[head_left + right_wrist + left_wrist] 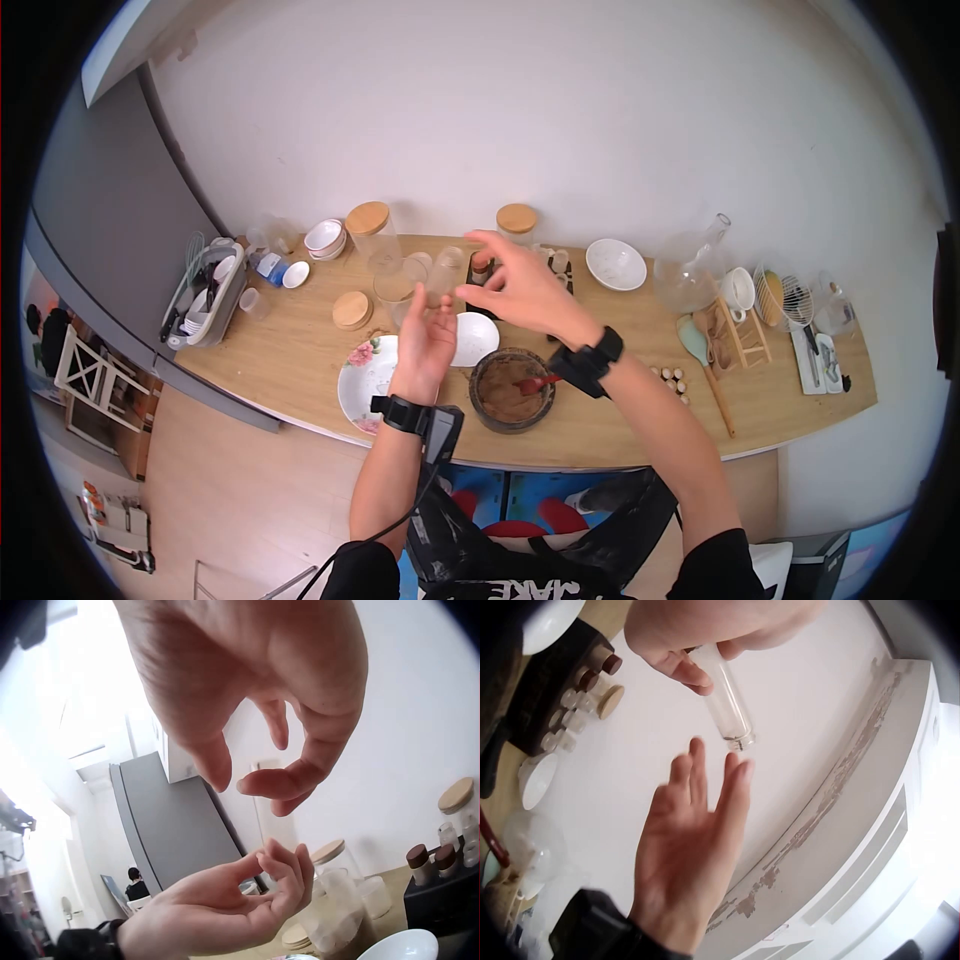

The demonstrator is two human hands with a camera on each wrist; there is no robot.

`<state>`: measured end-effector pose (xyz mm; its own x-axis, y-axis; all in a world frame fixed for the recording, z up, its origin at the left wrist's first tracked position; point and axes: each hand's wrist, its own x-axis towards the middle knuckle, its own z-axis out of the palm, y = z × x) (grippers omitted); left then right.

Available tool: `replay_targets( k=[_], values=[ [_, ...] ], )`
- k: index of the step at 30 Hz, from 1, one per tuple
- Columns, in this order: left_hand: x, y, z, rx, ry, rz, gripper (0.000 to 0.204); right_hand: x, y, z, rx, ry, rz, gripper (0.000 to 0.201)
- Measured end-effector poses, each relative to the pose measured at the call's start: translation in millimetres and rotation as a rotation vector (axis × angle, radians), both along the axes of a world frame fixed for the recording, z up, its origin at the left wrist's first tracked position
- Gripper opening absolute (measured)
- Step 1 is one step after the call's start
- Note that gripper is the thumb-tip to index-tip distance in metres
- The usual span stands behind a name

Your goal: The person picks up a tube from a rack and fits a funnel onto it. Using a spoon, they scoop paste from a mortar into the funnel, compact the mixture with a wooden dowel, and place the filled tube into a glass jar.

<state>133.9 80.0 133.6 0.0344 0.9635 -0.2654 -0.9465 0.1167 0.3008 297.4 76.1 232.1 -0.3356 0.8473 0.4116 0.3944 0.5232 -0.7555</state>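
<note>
My right hand [527,290] is raised over the table, its thumb and fingers curved downward. Seen from the left wrist, its fingers hold a clear glass tube [727,701] that slants toward the other hand. In the right wrist view the fingers largely hide the tube. My left hand [686,840] is turned palm up below, fingers loosely spread and holding nothing. Its fingertips come close to the tube's narrowed end. Beneath the hands are a white dish [475,340], a floral plate [352,385] and a dark bowl [483,415] with brown contents and a red-handled tool [537,383].
A large clear jar [334,900] and a dark rack of small bottles [442,904] stand behind the hands. Wooden-lidded jars [370,235] line the wall. A utensil basket [207,300] is at the left; a glass flask [690,280] and a green spatula [697,345] are at the right.
</note>
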Motion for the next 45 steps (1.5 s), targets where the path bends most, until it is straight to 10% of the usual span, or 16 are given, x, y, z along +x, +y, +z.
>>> replay_targets(
  k=[11,37,42,45],
  values=[
    [-1.2,-43.5,-2.6,0.141,0.276,-0.008,0.023,61.7,77.4,-31.6,-0.148,0.119,-0.151,0.022],
    [-54.5,-150.7,-52.1,-0.074,0.396,0.075,0.011,64.6,129.0,-122.3,-0.141,-0.85,-0.217,0.025],
    [-50.1,-150.8,-52.1,-0.086,0.392,0.029,0.012,95.3,102.7,-101.1,-0.01,-0.726,-0.261,0.032],
    [-45.2,-149.3,-60.8,-0.057,0.332,0.071,0.013,138.2,17.8,-53.2,-0.072,-0.234,-0.362,0.027]
  ],
)
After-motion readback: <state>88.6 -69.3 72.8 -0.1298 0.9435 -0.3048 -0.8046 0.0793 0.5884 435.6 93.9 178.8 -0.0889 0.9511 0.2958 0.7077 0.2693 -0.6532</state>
